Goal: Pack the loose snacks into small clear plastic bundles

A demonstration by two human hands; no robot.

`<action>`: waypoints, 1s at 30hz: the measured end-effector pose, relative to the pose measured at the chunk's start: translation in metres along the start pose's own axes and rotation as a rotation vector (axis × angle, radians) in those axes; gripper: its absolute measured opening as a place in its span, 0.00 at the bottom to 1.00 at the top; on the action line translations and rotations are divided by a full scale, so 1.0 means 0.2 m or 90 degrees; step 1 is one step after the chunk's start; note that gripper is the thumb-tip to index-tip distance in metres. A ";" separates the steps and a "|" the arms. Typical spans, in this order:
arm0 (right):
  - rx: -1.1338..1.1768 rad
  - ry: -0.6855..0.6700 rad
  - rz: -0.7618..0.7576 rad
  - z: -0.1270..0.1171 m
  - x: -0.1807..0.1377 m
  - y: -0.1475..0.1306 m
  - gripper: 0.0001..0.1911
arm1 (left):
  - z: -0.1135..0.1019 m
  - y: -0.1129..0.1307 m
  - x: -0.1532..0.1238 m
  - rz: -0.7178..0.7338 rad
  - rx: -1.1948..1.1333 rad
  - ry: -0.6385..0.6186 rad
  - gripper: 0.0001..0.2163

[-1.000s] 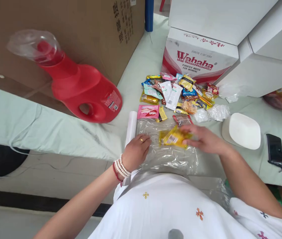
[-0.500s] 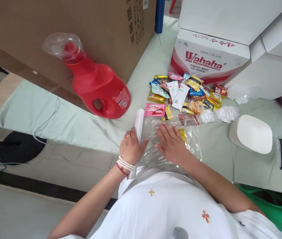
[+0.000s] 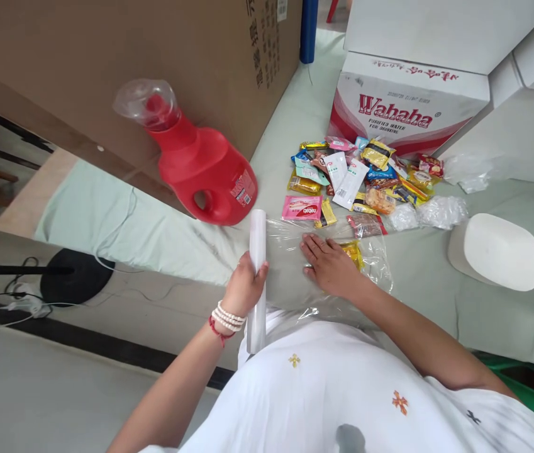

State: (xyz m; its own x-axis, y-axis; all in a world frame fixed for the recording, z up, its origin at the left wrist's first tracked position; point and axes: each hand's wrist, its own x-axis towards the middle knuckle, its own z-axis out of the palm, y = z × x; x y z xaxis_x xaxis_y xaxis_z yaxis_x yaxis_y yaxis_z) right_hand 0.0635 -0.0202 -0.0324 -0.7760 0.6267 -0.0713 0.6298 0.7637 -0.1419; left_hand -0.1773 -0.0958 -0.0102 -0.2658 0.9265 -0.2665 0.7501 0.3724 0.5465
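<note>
My left hand is wrapped round a white roll of clear plastic bags at the table's near edge. A clear sheet of plastic runs from the roll to the right. My right hand lies flat on that plastic with fingers stretched out, beside a yellow snack packet inside the plastic. Just beyond lies a pink wafer packet at the front of a pile of small snack packets.
A red detergent jug stands left of the pile, before a large brown carton. A Wahaha box and white boxes stand behind. A white dish lies right. Crumpled clear wrappers lie nearby. The pale green tablecloth hangs left.
My right hand let go of the yellow packet, slid left and flattened on the plastic. My left hand closed round the roll and lifted it. The view shifted left.
</note>
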 end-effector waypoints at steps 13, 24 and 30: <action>0.005 -0.007 -0.012 0.00 -0.03 0.01 0.31 | -0.08 -0.23 -0.24 -0.086 0.322 0.151 0.26; 0.097 0.017 0.025 -0.23 -0.02 0.04 0.34 | 0.04 -0.02 0.05 0.245 0.332 0.296 0.33; 0.205 0.060 0.008 -0.29 -0.12 0.06 0.24 | 0.09 0.10 0.02 0.821 0.140 0.161 0.38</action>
State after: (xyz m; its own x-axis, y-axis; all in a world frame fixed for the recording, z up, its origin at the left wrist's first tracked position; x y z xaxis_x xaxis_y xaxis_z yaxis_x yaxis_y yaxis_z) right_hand 0.0919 -0.0179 0.0242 -0.7523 0.6587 0.0151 0.5839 0.6771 -0.4479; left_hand -0.1535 -0.0861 -0.0145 0.6178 0.6000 0.5082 0.6227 -0.7680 0.1498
